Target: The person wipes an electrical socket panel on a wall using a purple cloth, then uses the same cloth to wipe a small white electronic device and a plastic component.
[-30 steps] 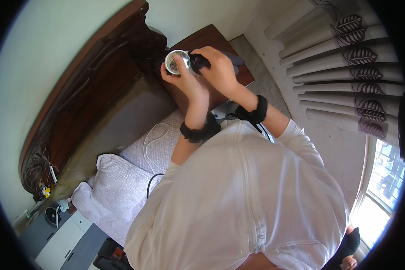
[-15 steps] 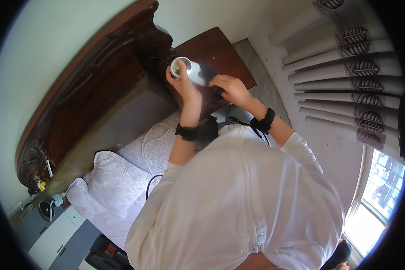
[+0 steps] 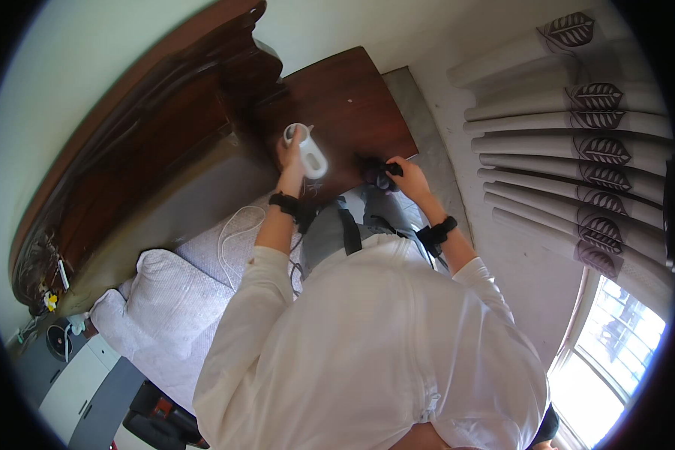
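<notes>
A white fabric shaver (image 3: 315, 160) with a round head is in my left hand (image 3: 289, 153), whose fingers wrap around it over the dark wooden bedside table (image 3: 337, 97). To its right, my right hand (image 3: 411, 178) grips a bunched black thing (image 3: 377, 172) near the table's front edge. Blur hides what kind of thing it is; it looks soft, like cloth. The two hands are apart, and the shaver does not touch the black thing.
A carved wooden headboard (image 3: 157, 124) curves along the left. Below it lie pale textured cushions (image 3: 180, 292) and a looped white cord (image 3: 223, 246). Grey curtains (image 3: 529, 150) with leaf patterns hang at the right, above a bright window (image 3: 615, 352).
My left hand has brought the shaver lower and turned it, so its long slotted side shows. My right hand has moved down and right with the black thing, away from the shaver.
</notes>
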`<state>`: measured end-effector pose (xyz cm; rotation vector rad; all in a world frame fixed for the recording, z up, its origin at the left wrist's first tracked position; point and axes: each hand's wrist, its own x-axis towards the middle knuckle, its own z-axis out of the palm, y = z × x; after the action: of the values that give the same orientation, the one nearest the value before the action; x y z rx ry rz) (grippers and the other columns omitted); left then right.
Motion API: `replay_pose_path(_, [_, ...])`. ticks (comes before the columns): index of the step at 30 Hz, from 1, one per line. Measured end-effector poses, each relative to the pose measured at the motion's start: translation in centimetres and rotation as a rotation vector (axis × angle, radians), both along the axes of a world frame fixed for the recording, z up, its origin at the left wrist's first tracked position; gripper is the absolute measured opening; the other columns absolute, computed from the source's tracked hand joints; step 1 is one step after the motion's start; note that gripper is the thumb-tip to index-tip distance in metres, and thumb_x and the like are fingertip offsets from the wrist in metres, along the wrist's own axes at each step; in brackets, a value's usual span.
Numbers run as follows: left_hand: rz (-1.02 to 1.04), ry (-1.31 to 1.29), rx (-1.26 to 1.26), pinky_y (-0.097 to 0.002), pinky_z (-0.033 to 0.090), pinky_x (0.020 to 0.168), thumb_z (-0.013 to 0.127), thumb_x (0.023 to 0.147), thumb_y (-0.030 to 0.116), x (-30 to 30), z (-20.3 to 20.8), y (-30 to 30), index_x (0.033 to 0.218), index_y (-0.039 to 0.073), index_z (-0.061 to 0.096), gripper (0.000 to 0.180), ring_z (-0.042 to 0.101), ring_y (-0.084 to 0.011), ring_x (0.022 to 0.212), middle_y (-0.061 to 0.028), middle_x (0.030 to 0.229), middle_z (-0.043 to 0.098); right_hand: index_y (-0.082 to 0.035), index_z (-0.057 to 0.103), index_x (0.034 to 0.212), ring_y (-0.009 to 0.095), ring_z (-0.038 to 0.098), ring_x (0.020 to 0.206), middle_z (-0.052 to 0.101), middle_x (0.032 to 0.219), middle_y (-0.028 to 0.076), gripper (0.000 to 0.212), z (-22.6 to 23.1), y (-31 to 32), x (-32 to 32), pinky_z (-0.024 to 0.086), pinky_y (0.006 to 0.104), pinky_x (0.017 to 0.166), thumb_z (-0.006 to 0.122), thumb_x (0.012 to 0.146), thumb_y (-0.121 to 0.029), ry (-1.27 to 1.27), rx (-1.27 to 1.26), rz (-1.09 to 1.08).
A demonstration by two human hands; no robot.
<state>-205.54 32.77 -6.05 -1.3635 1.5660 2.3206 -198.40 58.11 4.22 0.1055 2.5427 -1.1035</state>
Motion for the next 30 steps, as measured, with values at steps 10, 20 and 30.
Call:
replay_pose_path(10, [-0.071, -0.151, -0.364, -0.0358, 0.041, 0.082, 0.077, 0.054, 0.047, -4.9, -6.0, -4.8, 0.104, -0.005, 0.039, 0.081, 0.051, -0.0264, 0.093, -0.0198, 0.103, 0.049, -0.007, 0.056, 0.094, 0.028, 0.059, 0.077, 0.060, 0.084, 0.014, 0.024, -1.6, 2.8, 6.6, 0.045, 0.0323, 0.068, 0.063, 0.071, -0.011, -0.132, 0.140, -0.100])
replay_pose_path(20, [-0.140, -0.151, -0.521, -0.0362, 0.040, 0.084, 0.070, 0.060, 0.053, -4.9, -10.3, -6.9, 0.111, -0.008, 0.038, 0.086, 0.051, -0.0289, 0.098, -0.0238, 0.108, 0.049, -0.007, 0.056, 0.096, 0.030, 0.058, 0.080, 0.061, 0.086, 0.015, 0.025, -1.4, 0.6, 6.0, 0.045, 0.0347, 0.070, 0.061, 0.072, -0.015, -0.211, 0.102, -0.158])
replay_pose_path(30, [-0.361, -0.040, -1.069, -0.0396, 0.025, 0.099, 0.067, 0.066, 0.045, -0.9, -5.5, -4.7, 0.125, -0.012, 0.024, 0.093, 0.035, -0.0372, 0.116, -0.0280, 0.125, 0.035, -0.009, 0.054, 0.100, 0.028, 0.058, 0.083, 0.060, 0.090, 0.014, 0.027, -1.2, -0.7, 4.6, 0.045, 0.0353, 0.072, 0.056, 0.074, -0.012, -0.159, 0.079, -0.050])
